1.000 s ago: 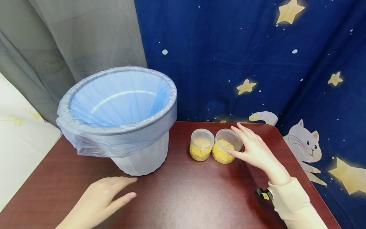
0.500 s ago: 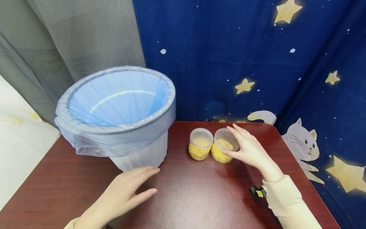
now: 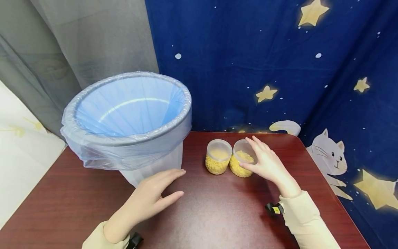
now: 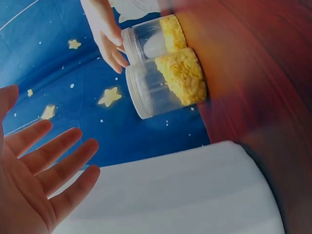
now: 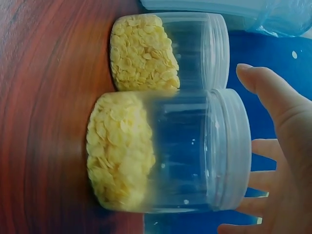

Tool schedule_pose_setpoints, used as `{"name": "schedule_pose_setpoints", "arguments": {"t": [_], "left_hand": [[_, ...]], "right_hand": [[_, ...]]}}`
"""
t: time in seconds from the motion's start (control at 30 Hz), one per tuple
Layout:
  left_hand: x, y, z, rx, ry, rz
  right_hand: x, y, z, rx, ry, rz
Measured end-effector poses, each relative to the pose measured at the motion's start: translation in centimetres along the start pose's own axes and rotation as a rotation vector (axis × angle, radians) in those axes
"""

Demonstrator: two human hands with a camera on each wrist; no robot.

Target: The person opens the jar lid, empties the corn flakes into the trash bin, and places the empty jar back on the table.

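Two clear jars, partly filled with yellow flakes, stand side by side at the back of the table. My right hand (image 3: 268,164) is at the right jar (image 3: 240,168), thumb and fingers spread about its top. In the right wrist view, the fingers lie behind the rim of this nearer jar (image 5: 119,156), while the thumb shows apart from it. Beside it stands the left jar (image 3: 216,166), with no hand on it. My left hand (image 3: 152,197) hovers before the bin, fingers extended and holding nothing; its palm (image 4: 22,190) shows in the left wrist view.
A large white bin (image 3: 172,159) with a blue bag liner (image 3: 133,114) over its rim stands left of the jars. The reddish-brown table (image 3: 211,214) ends close behind the jars. A blue star-patterned curtain (image 3: 217,69) hangs behind.
My left hand has moved right and forward, past the front of the bin's base. The right hand has shifted slightly left, closer about the right jar's top. Both jars stay put.
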State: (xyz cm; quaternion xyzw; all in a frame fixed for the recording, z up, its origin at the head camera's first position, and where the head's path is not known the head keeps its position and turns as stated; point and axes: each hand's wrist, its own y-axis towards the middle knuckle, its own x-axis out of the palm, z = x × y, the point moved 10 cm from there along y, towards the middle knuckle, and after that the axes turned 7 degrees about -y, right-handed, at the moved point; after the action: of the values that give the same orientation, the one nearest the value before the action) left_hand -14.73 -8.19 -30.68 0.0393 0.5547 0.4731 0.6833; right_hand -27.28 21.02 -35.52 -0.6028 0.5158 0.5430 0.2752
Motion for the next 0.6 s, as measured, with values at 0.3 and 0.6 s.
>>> {"name": "schedule_pose_setpoints", "arguments": {"t": [0.3, 0.6], "left_hand": [[1.7, 1.9, -1.1, -0.044, -0.036, -0.013], [2.5, 3.5, -1.2, -0.066, -0.092, -0.035]], "right_hand": [[1.5, -0.2, 1.0, 0.100, 0.067, 0.011], [1.9, -0.3, 1.6, 0.156, 0.135, 0.135]]}}
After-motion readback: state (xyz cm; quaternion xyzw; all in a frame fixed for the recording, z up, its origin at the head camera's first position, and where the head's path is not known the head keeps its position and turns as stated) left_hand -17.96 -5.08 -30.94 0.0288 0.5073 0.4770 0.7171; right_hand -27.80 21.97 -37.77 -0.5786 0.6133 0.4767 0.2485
